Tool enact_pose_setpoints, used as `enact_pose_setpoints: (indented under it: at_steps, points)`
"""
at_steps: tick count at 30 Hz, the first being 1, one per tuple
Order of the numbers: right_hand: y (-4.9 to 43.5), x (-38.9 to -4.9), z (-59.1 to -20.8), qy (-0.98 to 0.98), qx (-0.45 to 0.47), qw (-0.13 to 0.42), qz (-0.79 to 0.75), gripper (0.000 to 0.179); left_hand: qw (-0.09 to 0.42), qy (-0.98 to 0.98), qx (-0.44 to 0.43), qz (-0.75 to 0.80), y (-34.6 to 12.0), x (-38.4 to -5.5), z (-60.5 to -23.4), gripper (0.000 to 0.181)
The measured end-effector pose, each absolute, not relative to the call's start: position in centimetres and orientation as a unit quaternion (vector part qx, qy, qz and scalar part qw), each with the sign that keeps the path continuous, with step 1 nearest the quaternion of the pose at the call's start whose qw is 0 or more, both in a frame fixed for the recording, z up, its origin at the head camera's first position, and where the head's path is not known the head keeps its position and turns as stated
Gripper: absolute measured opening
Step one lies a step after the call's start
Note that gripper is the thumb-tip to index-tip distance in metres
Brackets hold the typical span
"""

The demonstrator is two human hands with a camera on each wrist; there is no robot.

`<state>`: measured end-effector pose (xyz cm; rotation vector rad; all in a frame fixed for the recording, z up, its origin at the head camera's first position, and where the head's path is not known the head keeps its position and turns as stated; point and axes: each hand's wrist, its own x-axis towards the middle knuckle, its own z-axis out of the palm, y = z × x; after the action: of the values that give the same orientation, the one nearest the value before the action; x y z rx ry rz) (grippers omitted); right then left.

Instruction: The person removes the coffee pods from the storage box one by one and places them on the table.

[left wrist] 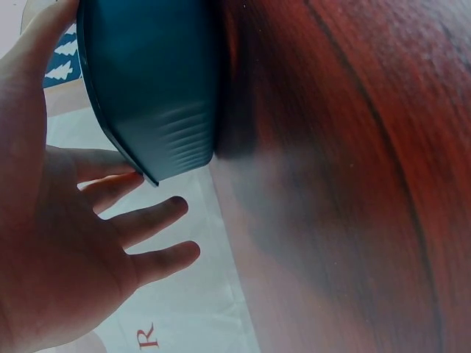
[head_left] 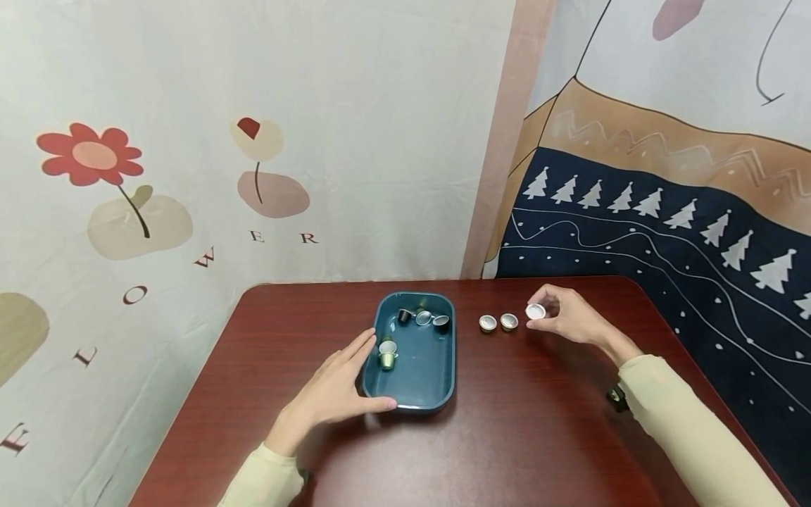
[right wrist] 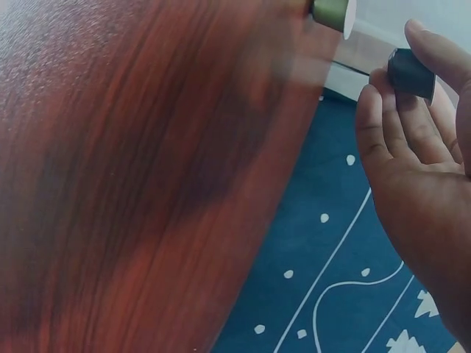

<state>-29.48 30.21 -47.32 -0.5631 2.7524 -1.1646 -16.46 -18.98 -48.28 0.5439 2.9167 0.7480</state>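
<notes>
Between thumb and fingertips, my right hand (head_left: 570,314) pinches a coffee capsule (head_left: 536,311), its pale lid facing the head camera. The right wrist view shows that capsule's dark body (right wrist: 411,72). Just left of it, a coffee capsule (head_left: 509,322) and another capsule (head_left: 487,324) stand lid up on the table. My left hand (head_left: 329,389) rests with spread, fairly straight fingers against the left side and near rim of a blue tray (head_left: 418,384). Inside lie several capsules, among them a green capsule (head_left: 387,361) at left and a black capsule (head_left: 404,316) at the back.
The reddish-brown table (head_left: 538,436) has rounded far corners. Behind it hangs a pale cloth (head_left: 380,141) with flower prints, and to the right a dark blue cloth (head_left: 589,246) with white trees.
</notes>
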Motion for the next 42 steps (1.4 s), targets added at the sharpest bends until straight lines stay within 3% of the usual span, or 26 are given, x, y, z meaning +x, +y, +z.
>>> enact_pose_setpoints:
  at_steps: [11, 42]
  points:
    - [30.3, -29.9, -49.4, 0.895, -0.183, 0.068, -0.401, 0.034, 0.047, 0.952, 0.173, 0.247, -19.0, -16.3, -48.2, 0.129]
    - [29.7, -30.9, -51.4, 0.911, -0.185, 0.051, -0.366, 0.029, 0.048, 0.951, 0.164, 0.259, -19.0, -16.4, -48.4, 0.131]
